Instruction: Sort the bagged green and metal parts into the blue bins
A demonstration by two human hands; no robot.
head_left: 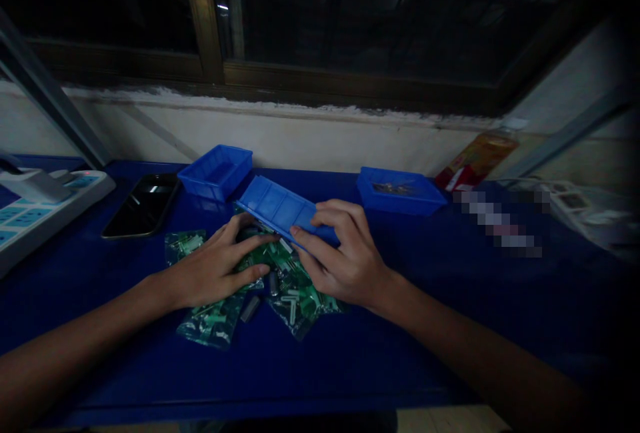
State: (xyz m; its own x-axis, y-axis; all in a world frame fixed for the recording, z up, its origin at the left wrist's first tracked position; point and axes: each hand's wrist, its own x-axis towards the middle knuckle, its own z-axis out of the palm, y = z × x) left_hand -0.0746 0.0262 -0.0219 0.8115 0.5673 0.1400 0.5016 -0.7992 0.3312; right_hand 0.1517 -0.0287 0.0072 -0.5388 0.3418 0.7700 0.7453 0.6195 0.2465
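My right hand [350, 256] grips a small blue plastic bin [280, 206], fingers over one end. The bin is tipped over, its ribbed outer side towards me. Below it lies a pile of clear bags [305, 299] with green and white parts inside. My left hand [215, 266] rests over the pile's left part, its fingers spread near the bin's lower edge; whether they touch the bin I cannot tell. A small dark cylinder [250, 309] lies loose between the bags, and another cylinder [273, 283] sits by my left thumb.
A blue bin [216, 173] stands at the back left. Another blue bin [403, 196], with thin metal pieces inside, is at the back right. A phone [143, 206] and a white power strip [50, 203] lie left. A bottle [483, 153] leans by the wall. One item at right is pixelated.
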